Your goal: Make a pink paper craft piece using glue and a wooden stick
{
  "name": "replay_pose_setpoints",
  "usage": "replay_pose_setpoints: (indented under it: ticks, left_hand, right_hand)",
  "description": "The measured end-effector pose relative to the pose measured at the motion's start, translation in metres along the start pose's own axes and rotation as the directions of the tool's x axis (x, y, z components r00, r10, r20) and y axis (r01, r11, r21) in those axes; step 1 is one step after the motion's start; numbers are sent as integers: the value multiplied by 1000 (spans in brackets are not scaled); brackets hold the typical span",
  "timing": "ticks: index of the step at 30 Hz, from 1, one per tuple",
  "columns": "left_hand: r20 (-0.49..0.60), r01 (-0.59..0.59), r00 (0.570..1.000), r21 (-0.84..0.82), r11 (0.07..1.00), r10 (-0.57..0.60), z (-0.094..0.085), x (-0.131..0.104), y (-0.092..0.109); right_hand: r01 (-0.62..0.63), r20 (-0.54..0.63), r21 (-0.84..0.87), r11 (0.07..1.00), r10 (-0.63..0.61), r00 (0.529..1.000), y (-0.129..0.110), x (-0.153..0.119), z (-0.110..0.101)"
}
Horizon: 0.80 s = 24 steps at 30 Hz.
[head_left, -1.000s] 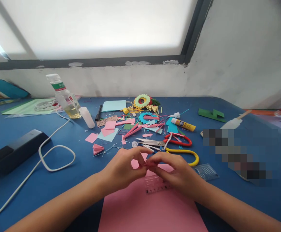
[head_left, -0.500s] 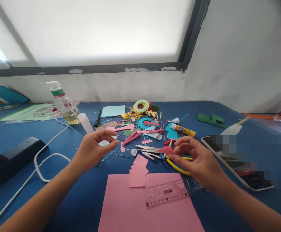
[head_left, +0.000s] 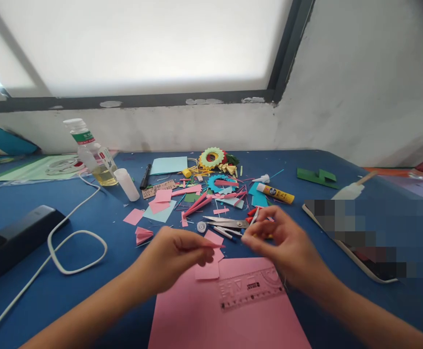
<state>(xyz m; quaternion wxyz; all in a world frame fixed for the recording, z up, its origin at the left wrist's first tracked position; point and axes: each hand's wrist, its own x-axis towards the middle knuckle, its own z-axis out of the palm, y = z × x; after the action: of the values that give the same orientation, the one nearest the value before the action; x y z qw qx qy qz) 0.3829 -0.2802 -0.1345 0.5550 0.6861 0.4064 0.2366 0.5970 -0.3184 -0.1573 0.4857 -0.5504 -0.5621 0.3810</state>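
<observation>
My left hand (head_left: 185, 257) is closed in a pinch on a small folded pink paper piece (head_left: 217, 245), whose pointed tip sticks out past the fingers. It hovers over the top edge of a pink paper sheet (head_left: 182, 310). To its right, my right hand (head_left: 278, 235) is loosely curled with fingers apart, and I see nothing in it. Behind that hand lie scissors (head_left: 229, 223). A clear ruler (head_left: 251, 289) rests on the sheet, below several small pink squares (head_left: 207, 271). Left of my left hand sits a folded pink piece (head_left: 143, 235).
Paper scraps surround a blue paper ring (head_left: 221, 183) at mid-table. A glue stick (head_left: 275, 193), a phone (head_left: 349, 242) and a green paper piece (head_left: 316, 177) are on the right. A bottle (head_left: 91, 155), a white tube (head_left: 127, 184), a white cable (head_left: 53, 242) and a black box-like object (head_left: 22, 237) stand left.
The folded pink piece has passed from my right hand to my left. My left hand has moved right and down towards the sheet; my right hand stays near the scissors.
</observation>
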Motion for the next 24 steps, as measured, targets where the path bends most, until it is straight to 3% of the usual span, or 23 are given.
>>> replay_pose_setpoints:
  ticks: [2, 3, 7, 9, 17, 24]
  left_hand:
    - [-58, 33, 998, -106, 994, -39, -7, 2, 1]
    - [-72, 46, 996, -132, 990, -55, -8, 3, 0]
    - [-33, 62, 997, -105, 993, -65, 1, 6, -8]
    - [30, 70, 997, -119, 990, -67, 8, 5, -11]
    - [159, 116, 983, -162, 980, -90, 15, 2, -9]
    - [169, 126, 982, -226, 966, -88, 15, 1, -8]
  right_hand:
    - [16, -100, 50, 999, -11, 995, 2, 5, -7]
    - [39, -92, 33, 999, -36, 995, 2, 5, -7]
    - [203, 103, -156, 967, -188, 977, -3, -8, 9]
    - [230, 160, -184, 956, -202, 966, -4, -15, 18]
    - [192, 196, -188, 963, -155, 968, -2, -12, 20]
    - [121, 247, -178, 977, -74, 966, -2, -14, 20]
